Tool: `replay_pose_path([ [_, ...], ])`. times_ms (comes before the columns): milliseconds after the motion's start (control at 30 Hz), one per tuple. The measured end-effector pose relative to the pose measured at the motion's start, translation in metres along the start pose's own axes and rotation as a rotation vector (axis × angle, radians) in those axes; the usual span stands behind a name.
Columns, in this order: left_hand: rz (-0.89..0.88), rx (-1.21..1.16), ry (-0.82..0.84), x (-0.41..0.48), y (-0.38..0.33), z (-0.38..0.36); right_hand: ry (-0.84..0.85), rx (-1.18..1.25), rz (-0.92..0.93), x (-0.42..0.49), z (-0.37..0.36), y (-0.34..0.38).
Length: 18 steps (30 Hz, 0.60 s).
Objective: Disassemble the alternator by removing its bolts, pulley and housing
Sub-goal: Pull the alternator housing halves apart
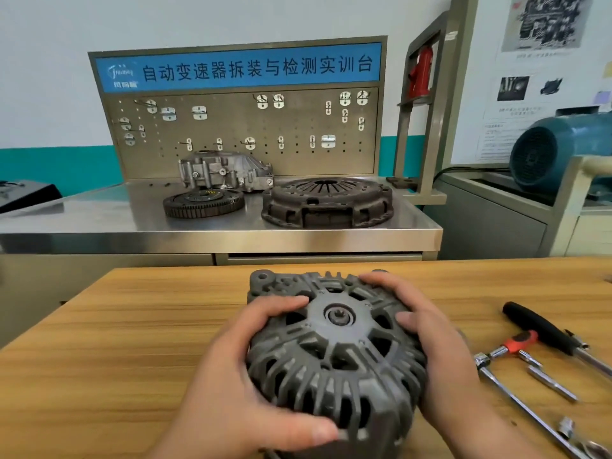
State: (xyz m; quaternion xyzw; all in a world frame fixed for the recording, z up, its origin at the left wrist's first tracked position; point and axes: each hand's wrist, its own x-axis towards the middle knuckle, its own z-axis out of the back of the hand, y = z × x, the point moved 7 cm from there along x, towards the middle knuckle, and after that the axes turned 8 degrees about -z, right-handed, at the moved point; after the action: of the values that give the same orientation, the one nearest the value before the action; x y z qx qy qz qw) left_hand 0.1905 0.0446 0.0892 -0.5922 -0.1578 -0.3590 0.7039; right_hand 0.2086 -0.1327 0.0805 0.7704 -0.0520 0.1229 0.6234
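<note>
The alternator [334, 359] is low in the centre of the frame, over the wooden counter [116, 342], with its ribbed face up. The left hand [238, 385] and right hand [437, 359] clasp it from either side, fingers curled over the rim. It looks like cast metal: heavy, rigid, with grippy ribs. It is probably best held by the outer rim rather than the thin vanes. Wrenches [516, 349] lie at lower right.
</note>
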Motion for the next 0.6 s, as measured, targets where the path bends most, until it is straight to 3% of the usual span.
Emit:
replay_pose_path([
  [100, -0.150, 0.025, -0.089, 0.012, -0.036, 0.009, -0.046, -0.067, 0.054, 0.016, -0.011, 0.037],
  [200, -0.273, 0.142, -0.322, 0.047, -0.078, 0.053, -0.067, -0.212, 0.210, 0.053, -0.036, 0.119],
  [300, -0.165, 0.279, -0.295, 0.077, -0.095, 0.069, -0.120, -0.274, 0.192, 0.054, -0.043, 0.148],
  [433, -0.029, 0.236, -0.142, 0.055, -0.069, 0.049, -0.038, -0.450, 0.052, 0.034, -0.033, 0.101],
  [600, 0.074, -0.034, -0.309, 0.041, -0.039, 0.053, 0.086, -0.453, -0.008, 0.028, -0.037, 0.077],
])
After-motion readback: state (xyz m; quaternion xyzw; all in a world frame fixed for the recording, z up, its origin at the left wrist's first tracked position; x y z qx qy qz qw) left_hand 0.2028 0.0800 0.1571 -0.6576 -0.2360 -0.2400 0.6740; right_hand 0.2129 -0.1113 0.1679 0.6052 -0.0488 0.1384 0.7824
